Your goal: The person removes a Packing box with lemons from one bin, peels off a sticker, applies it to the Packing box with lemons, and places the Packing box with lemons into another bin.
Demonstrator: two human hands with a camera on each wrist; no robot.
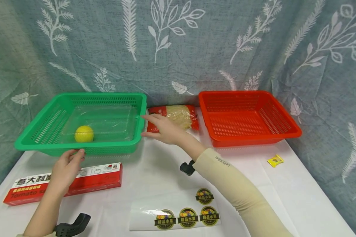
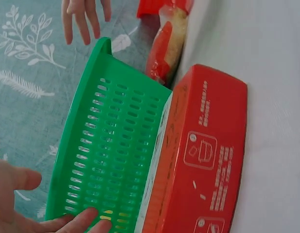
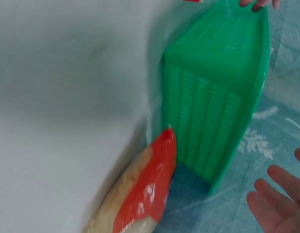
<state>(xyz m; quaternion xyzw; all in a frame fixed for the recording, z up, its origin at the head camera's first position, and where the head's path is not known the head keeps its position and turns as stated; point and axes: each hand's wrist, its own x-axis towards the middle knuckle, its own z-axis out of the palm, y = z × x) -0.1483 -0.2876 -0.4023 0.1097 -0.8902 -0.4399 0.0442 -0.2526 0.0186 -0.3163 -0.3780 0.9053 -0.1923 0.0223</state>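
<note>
Sitting toward back-left corner of tabletop (image 1: 296, 184): slotted green plastic basket (image 1: 109, 144); left hand (image 1: 66, 167) unclenched at front rim, right hand (image 1: 167, 129) splayed alongside.

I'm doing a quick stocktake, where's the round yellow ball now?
In the head view, the round yellow ball sits on the left, inside the green slotted plastic basket, near its front rim.

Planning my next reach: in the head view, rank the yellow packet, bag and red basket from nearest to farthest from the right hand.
1. Bag: just behind the right hand, partly covered by it.
2. Red basket: to the right.
3. Yellow packet: farther right, in front of that basket.
</note>
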